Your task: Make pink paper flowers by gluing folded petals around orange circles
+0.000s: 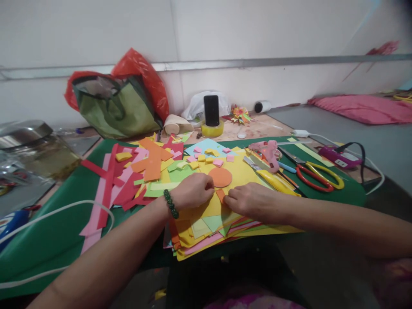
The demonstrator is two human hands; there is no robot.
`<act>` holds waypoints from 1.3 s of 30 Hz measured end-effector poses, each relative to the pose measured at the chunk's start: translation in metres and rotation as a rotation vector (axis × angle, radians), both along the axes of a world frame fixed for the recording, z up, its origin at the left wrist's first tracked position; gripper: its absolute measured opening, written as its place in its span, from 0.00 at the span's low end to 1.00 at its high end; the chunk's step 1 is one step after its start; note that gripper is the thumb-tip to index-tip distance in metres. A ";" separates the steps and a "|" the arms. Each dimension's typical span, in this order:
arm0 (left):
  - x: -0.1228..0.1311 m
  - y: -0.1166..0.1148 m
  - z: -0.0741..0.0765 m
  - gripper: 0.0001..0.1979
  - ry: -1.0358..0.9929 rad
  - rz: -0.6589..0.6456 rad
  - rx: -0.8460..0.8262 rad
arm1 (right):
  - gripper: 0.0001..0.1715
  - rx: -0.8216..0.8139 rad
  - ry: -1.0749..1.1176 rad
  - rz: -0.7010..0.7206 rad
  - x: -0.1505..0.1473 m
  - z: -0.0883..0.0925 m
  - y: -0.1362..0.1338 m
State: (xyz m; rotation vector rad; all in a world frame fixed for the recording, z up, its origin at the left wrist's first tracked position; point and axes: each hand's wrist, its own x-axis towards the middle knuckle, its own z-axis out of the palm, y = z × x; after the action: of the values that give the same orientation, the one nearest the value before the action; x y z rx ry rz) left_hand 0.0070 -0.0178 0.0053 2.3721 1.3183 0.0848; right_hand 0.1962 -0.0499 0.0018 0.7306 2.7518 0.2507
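Note:
My left hand [198, 189], with a dark green beaded bracelet [171, 204] at the wrist, is closed by the lower left edge of an orange paper circle [220, 177]. What its fingertips pinch, if anything, is hidden. Just below the circle, the fingers of my right hand [244, 198] close on the end of a small orange paper strip [220, 195]. Both hands rest over yellow paper sheets [241, 171] on top of a stack of coloured paper. Small folded pink and yellow paper pieces [218, 163] lie behind the circle.
To the right lie a yellow cutter [270, 179], scissors [315, 177] and a pink glue gun [270, 154]. Coloured paper scraps [152, 159] cover the left side. A phone [211, 110] stands in a tape roll [212, 128]. A white cable [80, 204] crosses the green mat [64, 223].

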 end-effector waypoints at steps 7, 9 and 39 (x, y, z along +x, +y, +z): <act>-0.001 -0.002 0.004 0.13 -0.157 0.095 -0.277 | 0.09 0.416 0.316 0.157 0.017 -0.017 0.000; 0.000 -0.004 0.008 0.13 -0.297 0.167 -0.497 | 0.13 0.614 0.435 0.238 0.019 -0.017 -0.004; 0.009 -0.012 0.007 0.09 -0.616 0.215 -0.593 | 0.07 -0.321 1.054 -0.474 0.014 -0.008 0.013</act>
State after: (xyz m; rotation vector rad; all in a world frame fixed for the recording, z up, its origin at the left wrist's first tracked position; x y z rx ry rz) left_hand 0.0157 -0.0295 0.0128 1.5296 1.0867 0.3931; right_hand 0.2100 -0.0370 -0.0062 1.7395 3.1950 -0.9002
